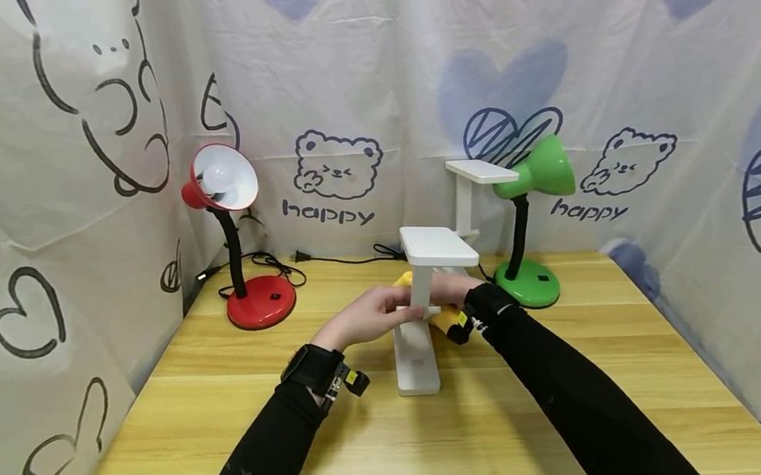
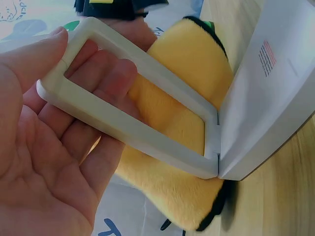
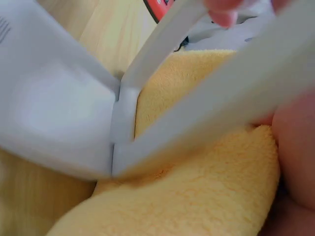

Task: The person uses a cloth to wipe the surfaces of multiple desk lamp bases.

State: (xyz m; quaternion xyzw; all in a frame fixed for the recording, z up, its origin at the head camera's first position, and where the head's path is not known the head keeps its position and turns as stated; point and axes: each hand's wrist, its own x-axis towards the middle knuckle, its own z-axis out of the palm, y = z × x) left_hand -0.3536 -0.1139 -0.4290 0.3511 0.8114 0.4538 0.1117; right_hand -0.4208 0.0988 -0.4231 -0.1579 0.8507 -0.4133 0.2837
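At the middle of the wooden table [image 1: 231,408] stands a white folding desk lamp [image 1: 421,295], its base flat on the wood. From the left, the left hand [image 1: 361,318] grasps the lamp's upright frame, fingers curled round it. From the right, the right hand [image 1: 452,288] presses a yellow cloth [image 2: 197,64] against the frame; its fingers are hidden, so its grip cannot be told.
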